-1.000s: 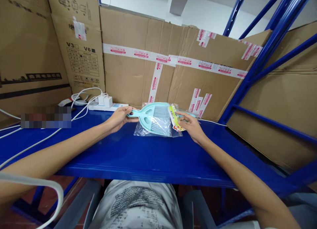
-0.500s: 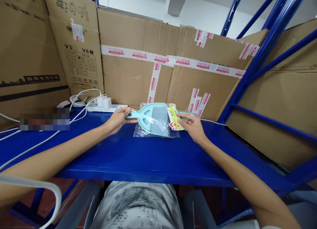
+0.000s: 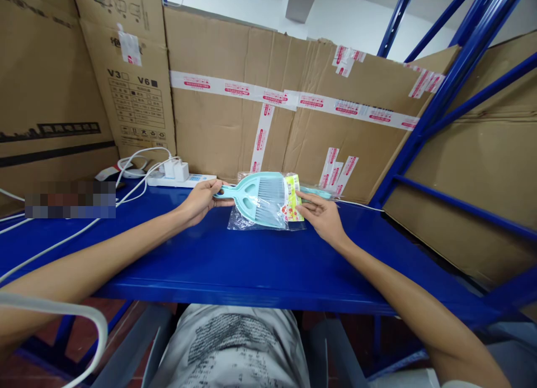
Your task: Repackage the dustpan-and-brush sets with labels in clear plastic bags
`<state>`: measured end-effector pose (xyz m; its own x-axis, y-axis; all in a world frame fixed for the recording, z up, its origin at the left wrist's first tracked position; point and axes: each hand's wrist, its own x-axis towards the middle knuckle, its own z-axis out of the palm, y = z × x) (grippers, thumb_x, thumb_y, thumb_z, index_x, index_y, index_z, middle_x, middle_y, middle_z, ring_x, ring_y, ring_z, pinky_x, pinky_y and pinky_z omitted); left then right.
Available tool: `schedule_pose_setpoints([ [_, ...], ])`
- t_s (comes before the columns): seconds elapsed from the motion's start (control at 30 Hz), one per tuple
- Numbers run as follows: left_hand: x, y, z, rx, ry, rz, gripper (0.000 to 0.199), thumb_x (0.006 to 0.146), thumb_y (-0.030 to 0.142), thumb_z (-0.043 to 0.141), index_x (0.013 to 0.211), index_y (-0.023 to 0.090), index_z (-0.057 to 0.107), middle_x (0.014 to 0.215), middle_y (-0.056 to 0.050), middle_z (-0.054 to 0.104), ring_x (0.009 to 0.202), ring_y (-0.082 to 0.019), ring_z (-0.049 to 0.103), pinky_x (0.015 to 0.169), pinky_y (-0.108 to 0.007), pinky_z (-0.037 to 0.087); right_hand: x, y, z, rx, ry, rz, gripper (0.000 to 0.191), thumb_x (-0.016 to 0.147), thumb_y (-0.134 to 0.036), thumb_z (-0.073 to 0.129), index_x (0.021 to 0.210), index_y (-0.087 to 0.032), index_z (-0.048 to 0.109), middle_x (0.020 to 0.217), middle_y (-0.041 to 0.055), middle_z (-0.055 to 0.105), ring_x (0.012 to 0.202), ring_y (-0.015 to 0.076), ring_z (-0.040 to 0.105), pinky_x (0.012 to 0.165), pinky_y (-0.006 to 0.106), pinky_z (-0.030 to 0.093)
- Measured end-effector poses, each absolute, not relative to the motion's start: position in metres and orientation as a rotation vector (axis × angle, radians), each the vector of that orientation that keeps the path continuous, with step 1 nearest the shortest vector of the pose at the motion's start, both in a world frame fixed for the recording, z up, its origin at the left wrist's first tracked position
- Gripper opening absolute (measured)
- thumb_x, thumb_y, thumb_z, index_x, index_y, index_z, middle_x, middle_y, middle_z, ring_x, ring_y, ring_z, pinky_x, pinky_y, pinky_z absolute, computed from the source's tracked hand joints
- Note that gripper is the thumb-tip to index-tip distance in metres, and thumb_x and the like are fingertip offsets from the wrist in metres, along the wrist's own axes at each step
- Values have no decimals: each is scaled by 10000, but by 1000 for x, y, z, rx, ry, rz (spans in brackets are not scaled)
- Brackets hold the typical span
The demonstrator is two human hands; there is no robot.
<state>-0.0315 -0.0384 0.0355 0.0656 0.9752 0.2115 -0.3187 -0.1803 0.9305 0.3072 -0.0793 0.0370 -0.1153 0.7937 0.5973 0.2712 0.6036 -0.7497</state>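
A light-blue dustpan (image 3: 248,195) with comb-like teeth lies over the blue table. My left hand (image 3: 204,200) is closed round its handle. Fingers and thumb of my right hand (image 3: 322,211) pinch the edge of a yellow, white and red label card (image 3: 292,197), which overlaps the pan's right end. Beneath the dustpan spreads a clear plastic bag (image 3: 241,223). Behind my right fingers shows part of another light-blue piece (image 3: 316,192), with clear plastic around it; its full shape is hidden.
A white power strip (image 3: 201,179) with plugs and white cables (image 3: 138,158) stands at the back left. Tall cardboard sheets (image 3: 222,130) wall the back and sides. Blue metal posts (image 3: 423,119) rise on the right. The table's front edge (image 3: 251,298) runs before my lap.
The label card has turned straighter and shifted slightly right, my right fingers still on it. My left hand keeps the dustpan's handle in nearly the same place.
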Motion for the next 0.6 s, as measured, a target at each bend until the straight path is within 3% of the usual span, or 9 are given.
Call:
schedule_pose_setpoints([
  [0.47,-29,-41,37,1149,812,1431,350,1091,150,460,859,82,713,810,-82,723,709,-158,728,795,-420,721,313,-79,48,-817,-1620,386,572,829,-487,876,1339,-241,794,1299,103,741,964,214,759,851,347,687],
  [0.6,-29,-42,37,1165,814,1427,349,1088,145,465,865,80,725,821,-84,728,718,-159,732,799,-413,720,311,-81,45,-854,-1667,410,563,845,-472,861,1355,-247,785,1341,101,735,972,217,757,894,388,690],
])
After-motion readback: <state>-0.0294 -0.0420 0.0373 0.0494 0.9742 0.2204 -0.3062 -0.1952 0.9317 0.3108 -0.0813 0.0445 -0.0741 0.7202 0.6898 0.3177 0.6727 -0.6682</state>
